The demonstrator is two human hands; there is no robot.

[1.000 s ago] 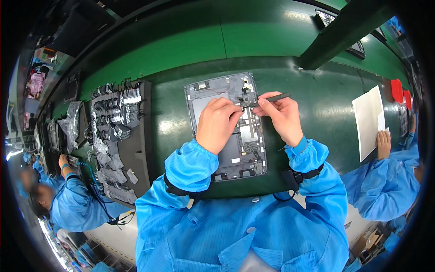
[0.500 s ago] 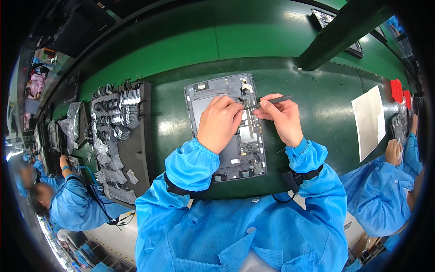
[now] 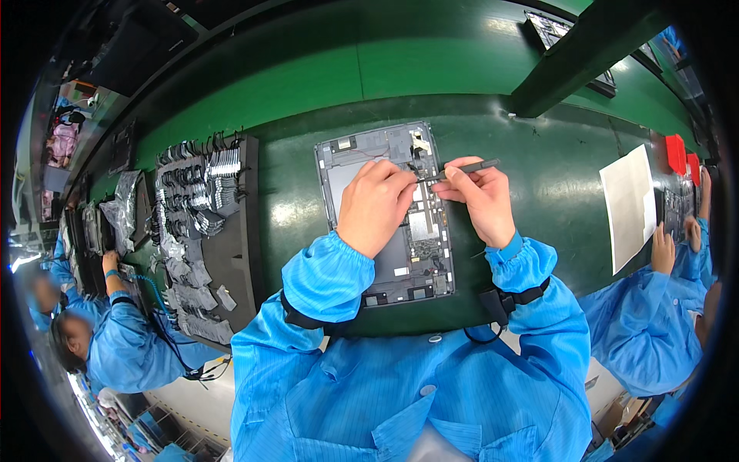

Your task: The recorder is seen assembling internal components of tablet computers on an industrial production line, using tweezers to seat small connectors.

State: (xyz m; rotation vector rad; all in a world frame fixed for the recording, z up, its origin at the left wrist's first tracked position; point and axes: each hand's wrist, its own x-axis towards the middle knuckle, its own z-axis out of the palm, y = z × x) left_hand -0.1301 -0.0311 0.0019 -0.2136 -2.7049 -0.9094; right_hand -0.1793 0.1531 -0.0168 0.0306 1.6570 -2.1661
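Landmark: the opened tablet [image 3: 385, 212], lying back-up on the green bench [image 3: 308, 92], directly ahead of the person.

1. Left of the tablet: a black foam tray [image 3: 231, 254] stands near it, loaded with rows of small grey and metal parts. No hand is at it.

2. On the tablet: the left hand [image 3: 373, 204] rests over its upper middle, fingers curled down and pinched at a point near the top edge. Whether they grip a small part cannot be told; the fingertips hide it.

3. Just right of that point: the right hand [image 3: 481, 200] is closed around a thin dark tool [image 3: 462, 168], held like a pen, its tip aimed at the same spot as the left fingers.

4. Condition of the tablet: rear cover off, grey frame, circuit boards and a pale panel exposed. A short white strip shows near the top edge.

5. Progress, by judgement: work is in mid-course. Internal parts appear seated; the back is not yet closed.

6. Right of the tablet, well apart: a white sheet [image 3: 627, 204] lies flat, beside a co-worker's hand [image 3: 662, 246].
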